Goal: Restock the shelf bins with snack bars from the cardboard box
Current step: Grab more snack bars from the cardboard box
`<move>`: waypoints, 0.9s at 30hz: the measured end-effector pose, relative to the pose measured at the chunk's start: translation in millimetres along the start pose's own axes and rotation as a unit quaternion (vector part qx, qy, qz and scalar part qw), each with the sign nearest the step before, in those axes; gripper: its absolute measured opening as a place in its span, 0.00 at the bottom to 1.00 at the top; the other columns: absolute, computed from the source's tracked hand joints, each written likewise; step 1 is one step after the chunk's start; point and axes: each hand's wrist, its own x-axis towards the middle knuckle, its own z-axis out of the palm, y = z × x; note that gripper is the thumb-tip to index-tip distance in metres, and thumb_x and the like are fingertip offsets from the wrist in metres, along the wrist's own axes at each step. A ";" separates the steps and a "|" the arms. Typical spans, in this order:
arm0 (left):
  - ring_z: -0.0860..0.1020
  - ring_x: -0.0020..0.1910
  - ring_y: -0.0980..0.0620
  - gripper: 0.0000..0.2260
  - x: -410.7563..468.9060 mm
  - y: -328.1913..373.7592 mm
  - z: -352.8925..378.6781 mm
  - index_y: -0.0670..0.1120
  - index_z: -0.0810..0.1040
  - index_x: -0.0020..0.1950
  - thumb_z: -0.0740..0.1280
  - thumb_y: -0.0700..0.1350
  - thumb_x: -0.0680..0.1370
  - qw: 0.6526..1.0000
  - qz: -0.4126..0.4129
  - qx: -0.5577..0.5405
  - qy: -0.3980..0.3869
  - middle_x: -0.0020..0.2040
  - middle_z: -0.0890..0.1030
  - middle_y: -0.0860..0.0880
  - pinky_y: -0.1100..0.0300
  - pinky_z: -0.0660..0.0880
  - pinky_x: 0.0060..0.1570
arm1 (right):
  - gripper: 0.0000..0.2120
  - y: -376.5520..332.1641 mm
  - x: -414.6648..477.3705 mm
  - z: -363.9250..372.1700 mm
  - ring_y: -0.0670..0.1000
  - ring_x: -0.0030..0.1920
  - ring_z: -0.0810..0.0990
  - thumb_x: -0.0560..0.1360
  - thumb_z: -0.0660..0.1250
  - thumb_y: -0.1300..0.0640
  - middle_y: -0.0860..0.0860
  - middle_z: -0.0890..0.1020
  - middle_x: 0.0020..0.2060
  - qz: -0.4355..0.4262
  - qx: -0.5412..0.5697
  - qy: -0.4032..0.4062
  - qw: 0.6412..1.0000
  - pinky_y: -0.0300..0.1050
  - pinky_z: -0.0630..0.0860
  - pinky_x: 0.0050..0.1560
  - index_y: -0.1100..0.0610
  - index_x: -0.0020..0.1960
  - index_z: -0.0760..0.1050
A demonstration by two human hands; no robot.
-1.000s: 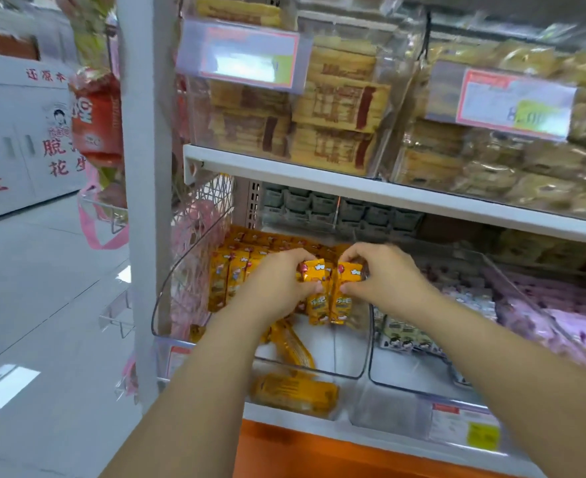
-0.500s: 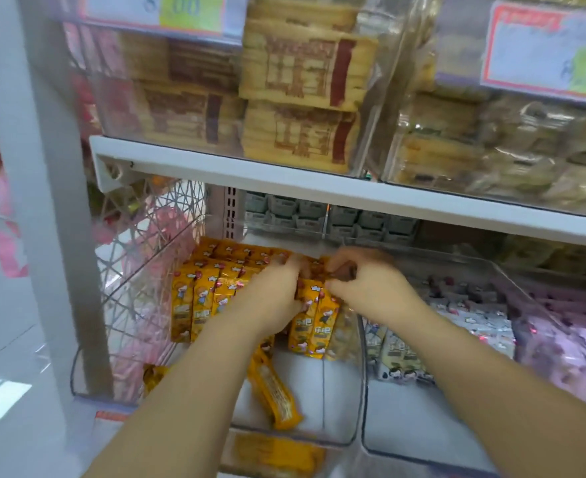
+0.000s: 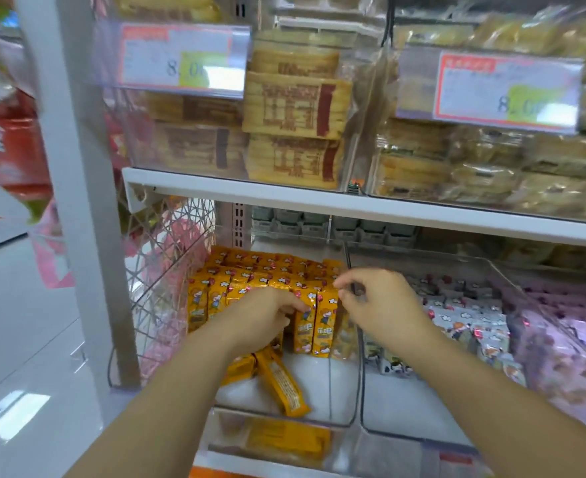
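Yellow snack bars (image 3: 250,276) stand upright in rows inside a clear shelf bin (image 3: 319,421) on the lower shelf. Two more upright bars (image 3: 319,326) form the front right of the rows. My left hand (image 3: 264,319) rests on the front row, its fingertips touching the face of the left one of these two bars. My right hand (image 3: 378,301) is at the bin's right wall, thumb and forefinger pinching the top corner of the rightmost bar. A few loose yellow bars (image 3: 284,384) lie flat on the bin floor below my left wrist. The cardboard box is out of view.
The neighbouring clear bin holds grey-white bars (image 3: 464,322), with pink packs (image 3: 561,329) further right. A white shelf board (image 3: 284,198) runs close above, carrying bins of tan crackers (image 3: 295,105) and price tags (image 3: 181,56). A white post (image 3: 77,167) and wire mesh (image 3: 167,270) stand on the left.
Both hands carried two yellow bars down into the bin and stood them at the front right of the rows. My left hand has let go and now only touches them. The camera moved closer.
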 end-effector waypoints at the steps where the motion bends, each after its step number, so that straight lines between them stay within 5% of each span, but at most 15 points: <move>1: 0.75 0.60 0.56 0.18 -2.6 -2.5 -2.9 0.56 0.78 0.62 0.60 0.36 0.80 1.000 0.007 -0.006 0.010 0.62 0.78 0.54 0.66 0.74 0.54 | 0.10 -7.2 -1.9 -1.3 0.42 0.53 0.76 0.77 0.64 0.55 0.41 0.81 0.54 -0.015 -0.052 0.016 0.998 0.36 0.71 0.55 0.47 0.57 0.80; 4: 0.74 0.50 0.60 0.14 -9.2 -9.5 -8.2 0.53 0.78 0.62 0.64 0.39 0.80 0.999 0.022 -0.008 0.027 0.57 0.79 0.56 0.79 0.67 0.40 | 0.10 -33.4 -4.9 0.7 0.48 0.58 0.76 0.77 0.64 0.54 0.43 0.80 0.56 -0.050 -0.083 -0.037 0.995 0.47 0.73 0.59 0.46 0.57 0.79; 7: 0.75 0.54 0.60 0.16 -15.4 -15.6 -8.2 0.50 0.78 0.62 0.62 0.35 0.79 0.999 0.022 -0.037 0.010 0.57 0.79 0.55 0.79 0.68 0.43 | 0.11 -51.3 -4.1 13.2 0.50 0.51 0.80 0.76 0.64 0.59 0.48 0.82 0.52 -0.034 -0.067 -0.171 0.982 0.46 0.77 0.54 0.49 0.54 0.81; 12: 0.76 0.56 0.57 0.15 -24.5 -32.0 -19.4 0.46 0.78 0.61 0.63 0.33 0.78 0.998 0.002 -0.054 0.021 0.56 0.80 0.51 0.79 0.68 0.42 | 0.10 -61.3 7.7 37.3 0.56 0.51 0.80 0.74 0.68 0.58 0.57 0.82 0.51 -0.020 -0.136 -0.275 0.951 0.47 0.77 0.49 0.62 0.53 0.81; 14: 0.76 0.56 0.55 0.13 -29.4 -40.4 -23.6 0.46 0.78 0.61 0.64 0.35 0.78 0.998 -0.019 -0.056 0.021 0.56 0.80 0.50 0.75 0.70 0.45 | 0.11 -63.5 7.2 50.4 0.55 0.42 0.79 0.73 0.70 0.57 0.59 0.81 0.44 0.003 -0.162 -0.339 0.927 0.46 0.76 0.41 0.65 0.50 0.79; 17: 0.78 0.51 0.55 0.09 -38.0 -52.2 -26.3 0.50 0.79 0.52 0.67 0.37 0.77 0.997 -0.047 -0.053 0.007 0.50 0.80 0.53 0.68 0.72 0.46 | 0.16 -63.9 2.6 66.7 0.51 0.28 0.72 0.71 0.73 0.56 0.53 0.72 0.28 0.059 -0.172 -0.395 0.900 0.44 0.73 0.31 0.60 0.33 0.68; 20: 0.74 0.44 0.59 0.07 -46.5 -61.7 -26.4 0.52 0.78 0.48 0.73 0.44 0.73 0.997 -0.061 0.001 -0.049 0.44 0.77 0.59 0.71 0.67 0.38 | 0.17 -63.7 0.6 75.3 0.50 0.27 0.71 0.70 0.73 0.58 0.51 0.72 0.22 0.063 -0.201 -0.399 0.893 0.42 0.72 0.29 0.58 0.31 0.65; 23: 0.74 0.48 0.55 0.10 -51.6 -67.3 -22.3 0.54 0.75 0.49 0.73 0.45 0.71 0.989 -0.089 0.041 -0.110 0.47 0.73 0.57 0.63 0.70 0.43 | 0.02 -63.9 4.0 70.4 0.51 0.37 0.77 0.72 0.66 0.62 0.53 0.78 0.38 0.058 -0.180 -0.366 0.911 0.44 0.74 0.36 0.60 0.44 0.75; 27: 0.75 0.51 0.53 0.09 -51.1 -64.8 -21.2 0.53 0.74 0.50 0.68 0.41 0.74 0.993 -0.081 0.049 -0.076 0.50 0.73 0.54 0.62 0.72 0.47 | 0.05 -61.9 11.3 40.6 0.48 0.48 0.78 0.76 0.63 0.57 0.47 0.79 0.50 -0.010 -0.099 -0.217 0.971 0.46 0.77 0.49 0.51 0.50 0.77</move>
